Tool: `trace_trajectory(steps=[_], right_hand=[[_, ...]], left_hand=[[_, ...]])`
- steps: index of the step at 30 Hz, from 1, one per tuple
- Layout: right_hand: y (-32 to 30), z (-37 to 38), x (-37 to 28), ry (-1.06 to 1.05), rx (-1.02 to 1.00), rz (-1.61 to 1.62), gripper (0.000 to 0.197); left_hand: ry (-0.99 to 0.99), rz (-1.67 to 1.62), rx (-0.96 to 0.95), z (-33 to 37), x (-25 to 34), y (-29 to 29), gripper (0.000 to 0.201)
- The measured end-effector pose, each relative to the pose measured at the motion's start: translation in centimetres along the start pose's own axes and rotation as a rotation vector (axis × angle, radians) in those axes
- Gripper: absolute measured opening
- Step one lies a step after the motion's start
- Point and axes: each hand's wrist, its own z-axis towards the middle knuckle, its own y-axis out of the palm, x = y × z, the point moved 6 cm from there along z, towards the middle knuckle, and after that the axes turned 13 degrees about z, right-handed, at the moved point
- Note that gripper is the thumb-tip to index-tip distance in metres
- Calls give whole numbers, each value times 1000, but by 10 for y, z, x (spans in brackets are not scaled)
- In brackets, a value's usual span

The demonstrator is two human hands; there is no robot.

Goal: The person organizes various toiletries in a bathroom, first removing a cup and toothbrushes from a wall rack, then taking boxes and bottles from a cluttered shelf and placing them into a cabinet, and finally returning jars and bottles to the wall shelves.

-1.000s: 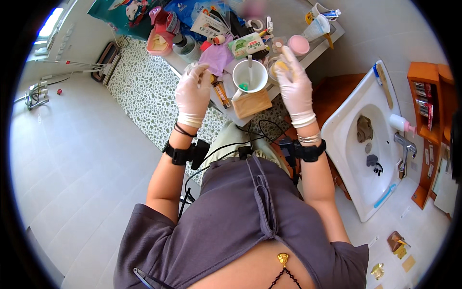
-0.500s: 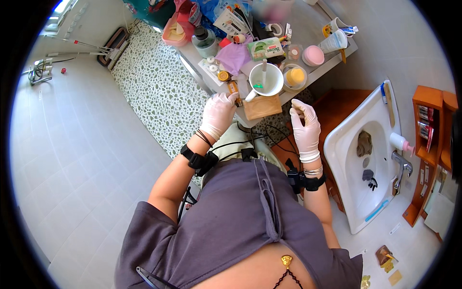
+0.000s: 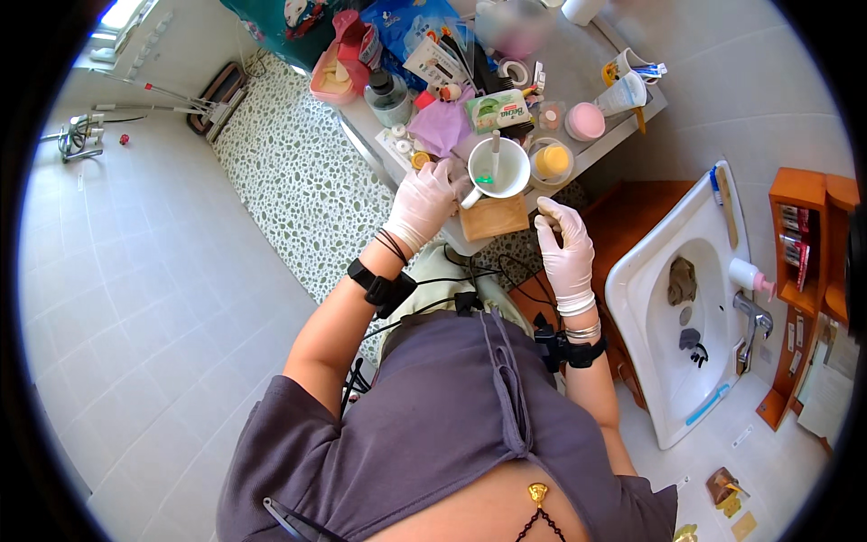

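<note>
My left hand [image 3: 424, 200], in a white glove, is closed at the table's near edge, just left of a white mug [image 3: 515, 185]. Its fingers cover the spot where a small amber-brown item lay; what they hold is hidden. The mug contains a green bit and an upright pale-handled stick [image 3: 495, 155]. Directly below the mug lies a tan wooden block [image 3: 495, 218]. Gloved too, my right hand [image 3: 569, 253] hovers right of the block, fingers curled toward the thumb, tips brownish; anything between them is too small to make out.
Beside the mug, a yellow item [image 3: 552, 162] sits in a clear round container. A purple cloth [image 3: 440, 128], a green-white soap pack [image 3: 498, 110] and a pink jar [image 3: 585, 121] crowd the table behind. On the right is a white sink [image 3: 655, 379] with a faucet [image 3: 751, 316]; cables hang below.
My left hand has moved right toward the mug and now covers the small amber-brown item. My right hand has shifted slightly left and down in the picture, fingers still curled.
</note>
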Motion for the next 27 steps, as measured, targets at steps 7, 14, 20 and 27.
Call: trace_trajectory(steps=[7,14,20,27], right_hand=[[-1,-3,3,30,-12,11,24],[-4,0,-2,-15,0,-53,22],[24,0,-43,-351,-66,-342,19],[87,-1,-29,-368,-511,-585,48]], left_hand=[[195,210,92,2,10,-3,33],[135,64,-31,-5,3,-14,26],[-366,-32,420,-41,-23,-32,27],[-413,-308,54,-22,4,3,36]])
